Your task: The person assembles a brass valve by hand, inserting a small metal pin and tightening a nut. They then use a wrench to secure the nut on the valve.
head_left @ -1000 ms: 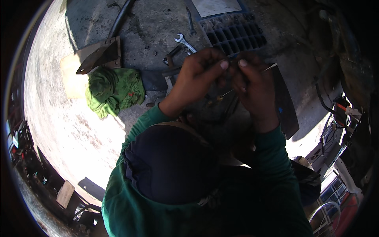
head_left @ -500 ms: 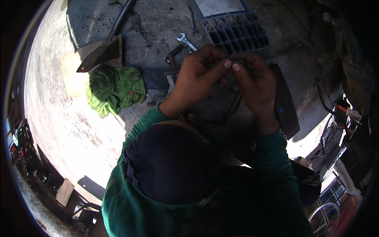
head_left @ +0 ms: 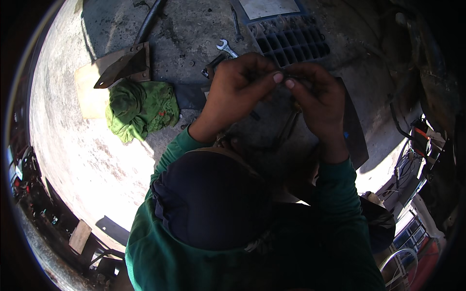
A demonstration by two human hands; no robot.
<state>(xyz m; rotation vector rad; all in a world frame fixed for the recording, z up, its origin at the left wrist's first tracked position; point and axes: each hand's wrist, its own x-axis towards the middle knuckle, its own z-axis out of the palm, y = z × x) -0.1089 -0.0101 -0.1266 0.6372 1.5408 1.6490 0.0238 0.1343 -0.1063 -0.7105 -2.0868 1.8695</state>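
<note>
A person in green sleeves is pinching a small dark part (head_left: 286, 83) between left hand (head_left: 238, 87) and right hand (head_left: 318, 99), both grips closed on it, raised above the concrete floor (head_left: 194, 43) where a wrench (head_left: 226, 47) and green rag (head_left: 138, 109) are lying within reach.

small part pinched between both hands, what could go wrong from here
The small dark part sits only between the fingertips of the left hand and right hand, above the concrete floor. If the grip slips, it may drop into the slotted grate or get lost among the tools near the wrench.
</note>
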